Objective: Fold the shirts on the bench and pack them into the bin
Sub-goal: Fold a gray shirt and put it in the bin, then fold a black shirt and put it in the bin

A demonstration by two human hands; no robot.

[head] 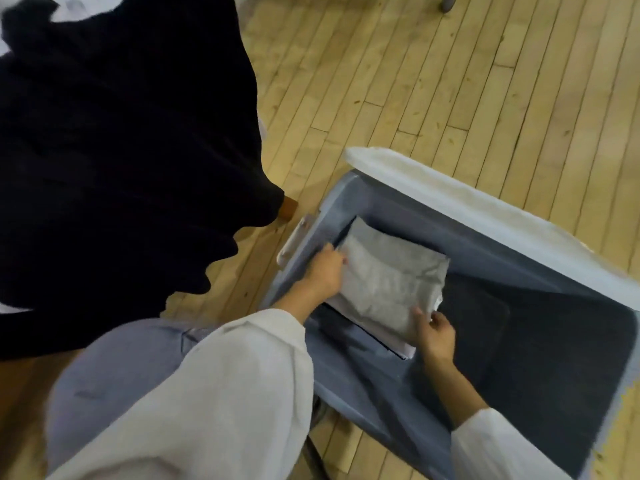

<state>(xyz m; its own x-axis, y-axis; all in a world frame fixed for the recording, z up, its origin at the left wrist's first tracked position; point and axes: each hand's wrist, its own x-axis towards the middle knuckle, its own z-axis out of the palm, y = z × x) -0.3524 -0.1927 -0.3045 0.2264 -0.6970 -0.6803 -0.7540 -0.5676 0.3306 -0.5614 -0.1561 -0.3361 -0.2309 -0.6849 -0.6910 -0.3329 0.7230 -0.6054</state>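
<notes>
Holding a folded gray shirt (391, 282) low inside the bin (384, 211), stretched between the two hands. Gripped at its left edge by the left hand (325, 271), fingers curled over the fold, close against the bin's wall. Pinched at its near corner by the right hand (434, 336), thumb on top, fingers tucked under. Just below the right hand, peeking out from under the shirt, a paler layer of cloth (403, 349). To the right of the right hand, bare dark bottom of the bin. Beyond both hands, leaning along the bin's far rim, a white lid (485, 206). Up and left of the left hand, a big draped black cloth (121, 150), with a wooden table leg (289, 206) showing under its lower corner. Under it all, a pale plank floor (450, 81).
</notes>
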